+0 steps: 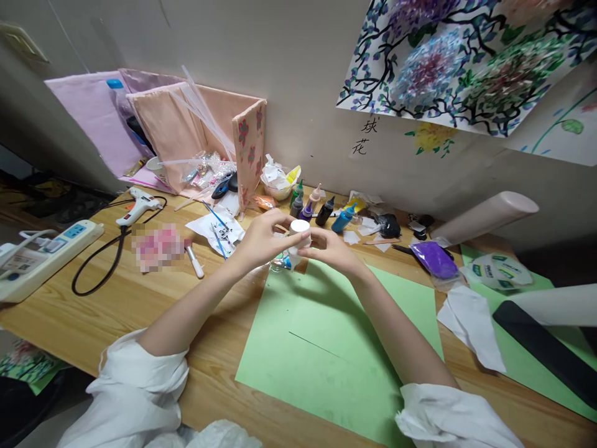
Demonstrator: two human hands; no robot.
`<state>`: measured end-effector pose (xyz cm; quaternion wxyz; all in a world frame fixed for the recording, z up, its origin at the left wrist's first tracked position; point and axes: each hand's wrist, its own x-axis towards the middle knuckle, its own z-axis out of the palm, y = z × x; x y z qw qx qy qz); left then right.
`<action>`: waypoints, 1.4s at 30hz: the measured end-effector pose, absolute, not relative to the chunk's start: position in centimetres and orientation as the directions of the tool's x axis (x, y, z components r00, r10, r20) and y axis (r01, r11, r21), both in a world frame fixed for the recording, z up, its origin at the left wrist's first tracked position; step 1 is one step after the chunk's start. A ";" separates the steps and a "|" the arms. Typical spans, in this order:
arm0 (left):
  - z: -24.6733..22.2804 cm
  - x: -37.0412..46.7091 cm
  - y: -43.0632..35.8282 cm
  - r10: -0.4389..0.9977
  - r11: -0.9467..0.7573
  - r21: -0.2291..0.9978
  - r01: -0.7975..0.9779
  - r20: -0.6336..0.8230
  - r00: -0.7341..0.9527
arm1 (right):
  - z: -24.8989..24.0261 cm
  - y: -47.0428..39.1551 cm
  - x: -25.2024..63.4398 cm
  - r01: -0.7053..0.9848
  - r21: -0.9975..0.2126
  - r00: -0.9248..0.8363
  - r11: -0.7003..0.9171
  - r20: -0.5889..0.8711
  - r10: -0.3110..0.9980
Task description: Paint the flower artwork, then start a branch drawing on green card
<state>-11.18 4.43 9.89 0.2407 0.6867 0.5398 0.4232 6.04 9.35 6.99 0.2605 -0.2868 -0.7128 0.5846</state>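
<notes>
A small white round-topped container (299,228) is held up over the far edge of a green sheet of paper (326,330). My left hand (267,241) grips it from the left, fingers curled behind its top. From the right, the thumb and fingers of my right hand (334,250) close on its side. Its lower part is partly covered by my fingers. Just under my hands lies a clear and blue plastic wrapper (282,262). Behind them stand several small paint bottles, among them a blue one (344,218) and a black one (325,212).
To the left are a glue gun (140,205) with its cable, a power strip (51,255) and a brush with a white handle (194,260). A fabric-covered box (250,152) stands against the wall. At right lie a purple packet (435,260), a tape roll (501,272) and white paper (472,323).
</notes>
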 end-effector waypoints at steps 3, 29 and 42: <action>10.7 -11.6 4.5 0.940 -0.340 0.801 0.493 0.297 0.166 | 7.1 9.6 6.4 0.030 -1.000 -0.760 -0.009 -0.029 0.650; 10.2 -11.6 4.5 0.886 -0.461 0.697 0.549 0.391 0.248 | 5.6 8.0 4.4 0.090 -0.913 -0.510 0.399 0.302 0.806; 9.8 -11.9 5.5 0.949 -0.296 0.910 0.290 0.246 0.196 | 8.8 8.2 6.9 0.305 -0.742 -0.677 0.598 0.273 0.684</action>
